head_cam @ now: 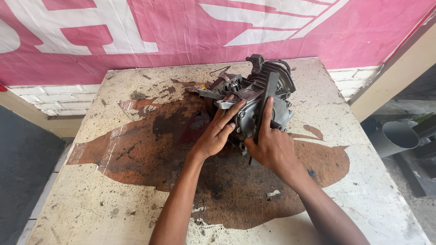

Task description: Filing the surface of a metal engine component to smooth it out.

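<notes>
The left hand [217, 132] lies flat on the near side of a small grey engine [254, 97], fingers spread and gripping nothing. The right hand [271, 144] presses a dark flat bar [265, 106] against the engine's front. The engine sits at the far middle of the stained, worn surface [113, 190], with a pink banner [136, 36] behind it.

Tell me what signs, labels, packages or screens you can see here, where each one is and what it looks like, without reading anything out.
Banner: hangs along the wall behind the worn table, across the top of the view; pink sheet, creased, with big white block shapes.
No packages, labels or screens show; none can be made out on the grey engine block that the left hand and right hand rest on.
</notes>
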